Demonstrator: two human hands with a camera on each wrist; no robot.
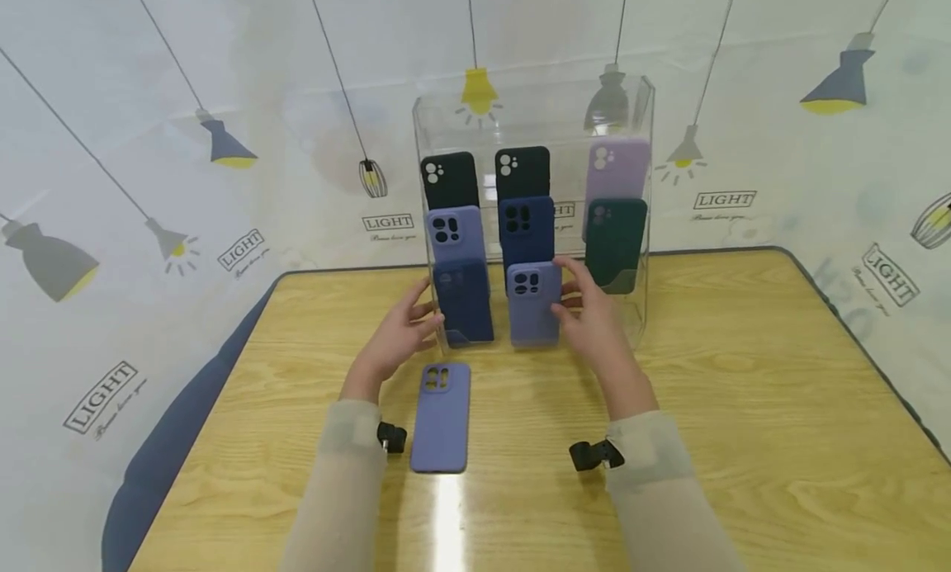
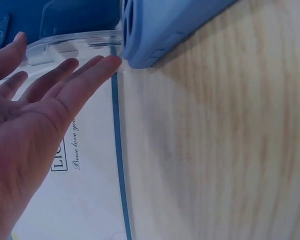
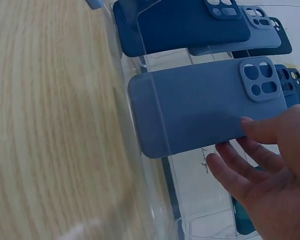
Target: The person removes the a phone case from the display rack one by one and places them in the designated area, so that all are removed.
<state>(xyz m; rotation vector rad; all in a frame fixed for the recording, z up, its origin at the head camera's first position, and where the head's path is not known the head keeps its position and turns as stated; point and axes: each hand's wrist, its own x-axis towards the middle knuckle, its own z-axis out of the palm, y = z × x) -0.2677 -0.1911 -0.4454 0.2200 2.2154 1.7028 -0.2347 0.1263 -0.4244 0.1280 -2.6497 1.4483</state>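
**Pale sleeves (image 1: 672,481), and a lilac case (image 1: 533,320) pinched at the stand (image 1: 645,101)**

The sleeves lie nearest, with the bare hands beyond them. The right hand (image 1: 594,316) grips the lilac case by its right edge, thumb on the back face and fingertips along the side. The case stands upright in the middle of the front row, its foot behind the stand's clear lip. The left hand (image 1: 399,333) is beside the stand's left side, fingers nearly straight and holding nothing; whether a fingertip touches the plastic, I cannot tell.

The step in hand looks like settling this case in its slot. The next move would seem to call for a light hold until the foot sits square, then a gentle release that leaves its neighbours undisturbed.

To its left in the front row is a blue case (image 1: 464,308). Behind them come another lilac one, a navy case (image 1: 527,221) and a green case (image 1: 615,240); the top row has two black cases (image 1: 449,178) and a pale purple case (image 1: 618,161). A loose case (image 1: 440,427) lies flat before the stand, camera cutouts toward it.

The table (image 1: 758,407) is yellowish wood grain, with a bright glare near the front. Behind it hangs a whitish backdrop (image 1: 282,68) printed with lamps and the word LIGHT.
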